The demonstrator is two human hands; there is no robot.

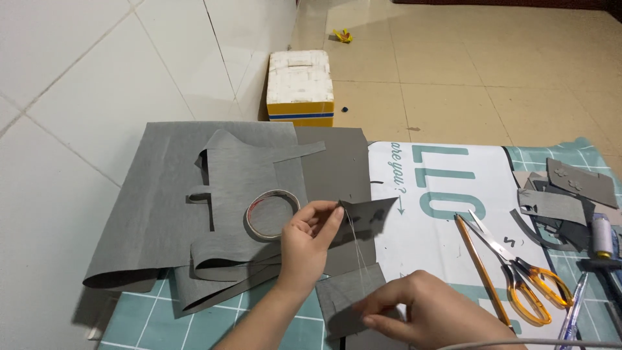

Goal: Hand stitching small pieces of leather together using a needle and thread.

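My left hand [310,236] pinches a small dark grey cut piece of material [370,216] by its left edge and holds it up over the work surface. A thin thread [357,249] runs down from that piece to my right hand [424,311], whose fingers are pinched together low in the view; a needle cannot be made out. Under my right hand lies a grey rectangular piece [346,295]. A roll of clear tape [271,214] rests just left of my left hand on the grey sheets.
Large grey sheets [165,201] cover the left side. Orange-handled scissors [518,266] and a pencil [479,266] lie on the white printed mat [440,194]. Grey offcuts [564,201], a spool of thread [602,236] and pens sit right. A white foam box [300,87] stands on the floor.
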